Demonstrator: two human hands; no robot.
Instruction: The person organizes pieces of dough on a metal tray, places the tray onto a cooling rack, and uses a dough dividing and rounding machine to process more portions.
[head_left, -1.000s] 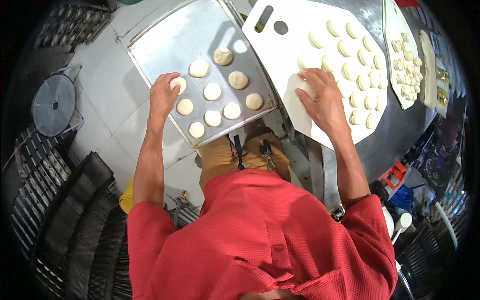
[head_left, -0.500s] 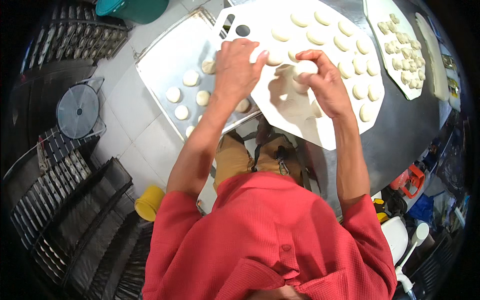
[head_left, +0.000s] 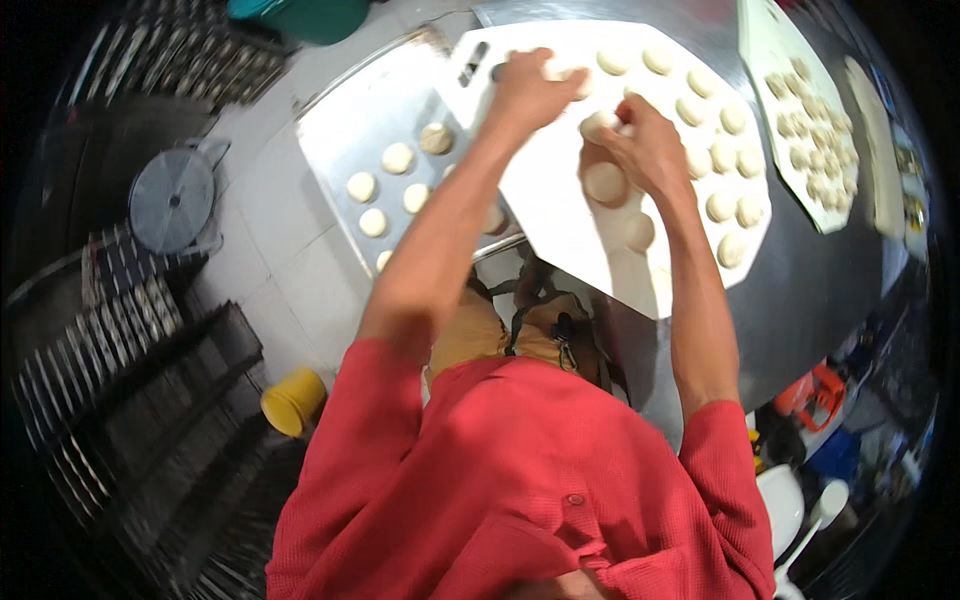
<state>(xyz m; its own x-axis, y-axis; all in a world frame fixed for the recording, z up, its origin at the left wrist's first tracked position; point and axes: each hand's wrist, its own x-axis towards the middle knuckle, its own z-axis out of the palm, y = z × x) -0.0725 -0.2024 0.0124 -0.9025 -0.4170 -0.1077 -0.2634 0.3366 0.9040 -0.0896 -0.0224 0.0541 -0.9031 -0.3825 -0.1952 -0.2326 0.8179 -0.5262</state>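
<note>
A white cutting board [head_left: 545, 205] with cut-out handle holes lies in front of me, carrying many round dough balls [head_left: 690, 110]. My right hand [head_left: 645, 148] pinches a dough ball [head_left: 599, 126] a little above the board. Just nearer to me, a flattened dough round [head_left: 605, 183] lies in the hand's shadow. Near the board's far left corner, my left hand [head_left: 532, 92] has its thumb and fingers around another dough ball [head_left: 562, 70], partly hidden by the hand. Left of the board, a metal baking tray [head_left: 335, 130] holds several spaced dough balls [head_left: 397, 158].
A second board [head_left: 757, 45] with small dough lumps and a long pale strip [head_left: 873, 150] lie right on the steel table [head_left: 800, 270]. To the left stand dark racks [head_left: 120, 340], a round grey-lidded container [head_left: 172, 200], a yellow bucket [head_left: 293, 402] and a teal tub [head_left: 310, 15].
My left hand has moved right and away from me, onto a dough ball at the board's far side. My right hand has shifted slightly with its dough ball. The whole view has shifted a little.
</note>
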